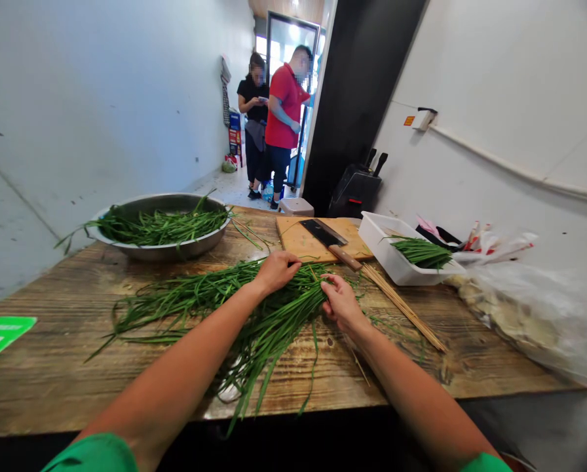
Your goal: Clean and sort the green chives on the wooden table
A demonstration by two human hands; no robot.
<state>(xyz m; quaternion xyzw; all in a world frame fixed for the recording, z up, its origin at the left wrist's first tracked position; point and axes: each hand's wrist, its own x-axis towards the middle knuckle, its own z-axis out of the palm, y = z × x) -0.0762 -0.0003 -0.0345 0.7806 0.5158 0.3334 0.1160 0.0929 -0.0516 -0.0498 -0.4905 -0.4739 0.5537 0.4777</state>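
Observation:
A loose heap of garlic chives lies on the wooden table in front of me, its long leaves spreading to the left and toward me. My right hand is closed round the right end of a bunch, whose leaves fan down to the near table edge. Above the heap, my left hand has its thumb and fingers pinched together; whatever is between them is too small to make out. Just beyond my hands, a cleaver with a wooden handle rests on a cutting board. Thin wooden skewers lie to the right.
A metal basin of chives stands at left. On the right are a white plastic bin with trimmed chives and a clear plastic bag. A green card sits at the left edge. Two people stand near the doorway.

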